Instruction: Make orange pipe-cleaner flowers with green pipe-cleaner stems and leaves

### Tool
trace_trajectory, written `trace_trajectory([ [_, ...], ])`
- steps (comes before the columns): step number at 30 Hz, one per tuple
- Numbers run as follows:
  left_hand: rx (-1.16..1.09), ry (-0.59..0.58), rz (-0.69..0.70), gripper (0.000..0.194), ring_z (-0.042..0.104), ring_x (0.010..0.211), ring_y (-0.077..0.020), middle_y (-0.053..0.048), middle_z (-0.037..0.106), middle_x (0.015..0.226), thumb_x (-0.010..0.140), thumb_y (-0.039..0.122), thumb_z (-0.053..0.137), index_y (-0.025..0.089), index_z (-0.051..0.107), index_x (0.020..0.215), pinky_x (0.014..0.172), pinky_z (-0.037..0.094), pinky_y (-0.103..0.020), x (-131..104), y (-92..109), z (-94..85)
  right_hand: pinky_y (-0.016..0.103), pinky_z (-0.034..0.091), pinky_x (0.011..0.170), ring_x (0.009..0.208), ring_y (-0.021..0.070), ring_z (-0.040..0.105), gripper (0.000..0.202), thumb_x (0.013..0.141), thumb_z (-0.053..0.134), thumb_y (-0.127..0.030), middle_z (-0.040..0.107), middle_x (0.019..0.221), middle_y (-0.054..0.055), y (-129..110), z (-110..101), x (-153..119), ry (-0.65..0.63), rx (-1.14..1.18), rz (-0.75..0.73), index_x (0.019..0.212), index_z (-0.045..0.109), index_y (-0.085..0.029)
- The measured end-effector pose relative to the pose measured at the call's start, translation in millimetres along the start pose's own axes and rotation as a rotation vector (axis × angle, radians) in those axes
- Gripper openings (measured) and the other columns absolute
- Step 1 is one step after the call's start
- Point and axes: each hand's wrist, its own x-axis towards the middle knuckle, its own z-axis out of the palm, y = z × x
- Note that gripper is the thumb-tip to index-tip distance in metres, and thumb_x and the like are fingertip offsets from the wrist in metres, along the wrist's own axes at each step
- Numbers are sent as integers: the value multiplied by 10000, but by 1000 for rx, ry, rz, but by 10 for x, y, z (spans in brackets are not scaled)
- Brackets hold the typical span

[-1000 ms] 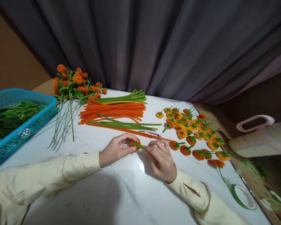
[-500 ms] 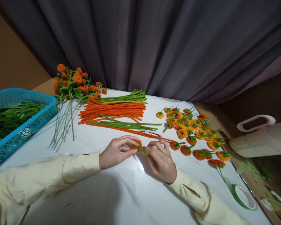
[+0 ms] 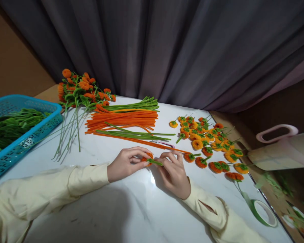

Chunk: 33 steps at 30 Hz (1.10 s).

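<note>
My left hand (image 3: pixel 125 165) pinches a small orange pipe-cleaner flower (image 3: pixel 149 156) between thumb and fingers, low over the white table (image 3: pixel 142 209). A green pipe-cleaner stem (image 3: pixel 155 162) sticks out of the flower's base and points right. Its tip lies at the closed thumb and forefinger of my right hand (image 3: pixel 173 173), whose other fingers are loosely curled. Just beyond my hands is a pair of scissors (image 3: pixel 167 144) with pinkish handles, partly covered by an orange strand. Finished orange and yellow flower heads (image 3: pixel 197 144) with green backs lie in a group to the right.
Bundles of orange pipe cleaners (image 3: pixel 121 119) and green pipe cleaners (image 3: pixel 142 105) lie at the back. Stemmed orange flowers (image 3: pixel 83 86) are heaped behind, left. A blue basket (image 3: pixel 48 123) holds green leaves. Green tape (image 3: pixel 264 212) lies right, near a pitcher (image 3: pixel 276 152).
The green stem has turned slightly and now points more level to the right, its tip nearer my right fingertips. Both hands have stayed nearly in place.
</note>
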Motion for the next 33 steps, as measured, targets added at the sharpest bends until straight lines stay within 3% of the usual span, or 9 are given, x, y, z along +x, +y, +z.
trace_trajectory([
  [8,-117,-8,-56,172,597,942,-183,-105,593,1075,752,237,660,128,651,884,762,551,-277,16,-16,-4,360,363,748,711,159,541,170,829,425,-79,603,719,36,-9,-27,22,-25,108,9,850,568,-168],
  [13,-196,64,-101,176,583,975,-199,-91,638,993,732,246,683,129,652,860,885,480,-342,79,-6,-40,300,409,683,713,164,558,163,904,448,-251,618,748,46,48,-263,154,-202,77,145,837,579,-180],
  [17,-263,99,-211,193,585,946,-189,-72,648,968,691,244,718,134,646,832,860,464,-326,110,-1,-56,258,378,497,583,160,571,243,908,435,-348,601,676,34,161,-469,144,-416,-246,294,770,568,-198],
  [19,-314,101,-274,217,594,905,-176,-61,653,947,673,238,733,137,643,843,807,468,-301,117,-8,-61,253,310,413,548,176,574,178,845,532,-320,606,667,36,220,-471,58,-537,-405,258,714,537,-200],
  [21,-376,92,-343,236,607,842,-158,-51,663,911,665,231,740,141,641,860,760,466,-282,124,-12,-67,248,305,402,626,202,612,57,772,593,-208,641,769,60,267,-412,-46,-584,-479,235,788,540,-194],
  [23,-451,82,-407,238,616,822,-146,-44,670,893,663,215,744,142,642,866,770,459,-273,132,-8,-74,248,337,422,710,228,630,201,717,575,-90,650,867,99,299,-344,-127,-584,-508,274,898,541,-170],
  [28,-683,91,-508,198,619,938,-147,-43,679,934,692,153,721,146,639,871,921,413,-259,162,26,-87,259,437,563,679,176,600,228,781,387,-42,627,854,101,286,-397,-123,-600,-215,388,923,538,-137],
  [33,-860,33,-509,158,624,949,-153,-99,671,992,740,86,658,100,643,897,917,435,-228,184,9,-84,234,434,616,654,136,553,318,906,354,-226,638,785,53,119,-546,39,-570,235,412,1110,581,-140],
])
